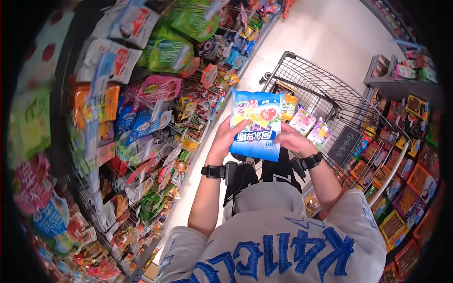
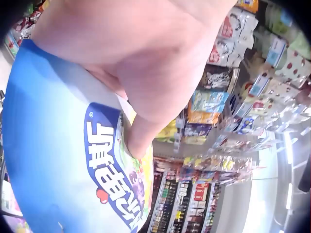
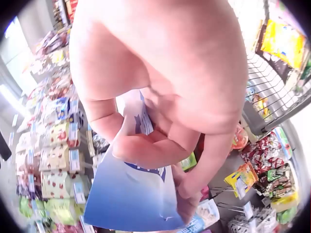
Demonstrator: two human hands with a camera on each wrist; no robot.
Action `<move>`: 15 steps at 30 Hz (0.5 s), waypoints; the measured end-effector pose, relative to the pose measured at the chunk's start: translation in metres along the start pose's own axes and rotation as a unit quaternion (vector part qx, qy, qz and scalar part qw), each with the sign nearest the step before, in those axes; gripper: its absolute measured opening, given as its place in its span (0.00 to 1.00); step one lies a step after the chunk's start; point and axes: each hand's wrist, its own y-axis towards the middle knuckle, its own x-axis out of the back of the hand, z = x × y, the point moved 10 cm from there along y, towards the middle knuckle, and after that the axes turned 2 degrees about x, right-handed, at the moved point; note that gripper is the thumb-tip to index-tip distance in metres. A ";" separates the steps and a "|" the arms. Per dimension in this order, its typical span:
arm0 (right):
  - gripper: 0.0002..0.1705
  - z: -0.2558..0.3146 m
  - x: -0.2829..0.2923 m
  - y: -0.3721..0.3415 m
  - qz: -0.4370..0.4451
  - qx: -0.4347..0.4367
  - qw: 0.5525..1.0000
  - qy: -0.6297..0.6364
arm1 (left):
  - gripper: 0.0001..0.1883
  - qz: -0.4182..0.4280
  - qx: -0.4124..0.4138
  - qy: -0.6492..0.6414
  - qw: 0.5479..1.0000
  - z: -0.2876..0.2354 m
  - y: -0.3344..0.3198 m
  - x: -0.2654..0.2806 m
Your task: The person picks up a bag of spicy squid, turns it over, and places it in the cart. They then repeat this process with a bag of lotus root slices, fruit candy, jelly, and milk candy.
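Note:
A blue candy bag (image 1: 257, 146) with fruit pictures is held up in front of the person's body, its printing upside down in the head view. The left hand (image 1: 222, 141) grips the bag's left side, and its thumb lies over the printed front. On the opposite side, the right hand (image 1: 298, 142) pinches the bag's edge. Close up in the right wrist view, the right hand's thumb and fingers (image 3: 136, 150) curl on the bag's creased blue film (image 3: 131, 201). The left wrist view shows the bag's dark blue label (image 2: 104, 145) beside the left thumb.
A wire shopping cart with a pale handle (image 1: 392, 173) stands ahead to the right. Inside lie a pink package (image 1: 302, 121) and a purple-and-white package (image 1: 320, 134). Hanging snack bags, including green ones (image 1: 165, 54), line the left shelves. Boxed goods (image 1: 394, 234) fill the right side.

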 end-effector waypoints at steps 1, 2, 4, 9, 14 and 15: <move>0.36 0.003 -0.027 0.001 0.016 0.016 0.999 -0.048 | 0.21 -0.006 -0.036 -0.010 0.999 -0.005 -0.019 0.014; 0.31 0.003 -0.052 0.000 0.014 0.015 0.997 -0.069 | 0.21 -0.005 -0.045 -0.029 0.999 -0.005 -0.040 0.027; 0.27 -0.010 -0.080 0.014 0.001 0.019 0.996 -0.092 | 0.22 -0.029 -0.073 -0.032 0.996 -0.004 -0.079 0.054; 0.19 -0.038 -0.158 0.027 -0.001 0.077 0.972 -0.220 | 0.23 -0.057 -0.114 -0.009 0.992 0.005 -0.176 0.101; 0.17 -0.093 -0.211 0.030 0.018 0.071 0.983 -0.168 | 0.25 -0.078 -0.158 -0.045 0.983 0.016 -0.257 0.141; 0.16 -0.101 -0.226 0.027 0.014 0.056 0.993 -0.103 | 0.25 -0.084 -0.157 -0.060 0.982 0.020 -0.273 0.148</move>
